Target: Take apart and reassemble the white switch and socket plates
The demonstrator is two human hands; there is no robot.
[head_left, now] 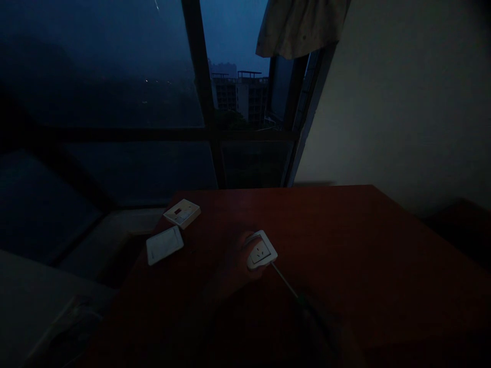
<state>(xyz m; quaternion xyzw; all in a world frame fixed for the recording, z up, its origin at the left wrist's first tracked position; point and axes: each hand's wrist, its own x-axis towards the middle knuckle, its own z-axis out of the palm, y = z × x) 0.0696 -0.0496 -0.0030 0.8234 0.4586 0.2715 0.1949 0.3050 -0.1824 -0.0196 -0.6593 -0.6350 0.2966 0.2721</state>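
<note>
My left hand [244, 259] grips a white wall socket [261, 251] just above or on the reddish-brown table, fingers and thumb at its left side. The socket's face, with its slots, points up. In my right hand [326, 324], which is very dark, lies a screwdriver [284, 280] with a long thin metal shaft and a greenish handle. Its tip meets the socket's lower right edge. Whether the tip sits in a notch there cannot be made out. Most of the right hand's fingers are lost in shadow.
On the table's [326, 220] left side lie a white box [183, 213] with a printed top and, in front of it, a flat white rounded plate or packet [164, 245]. Dark windows [126, 168] stand behind, a pale wall [395, 102] to the right. The room is dim.
</note>
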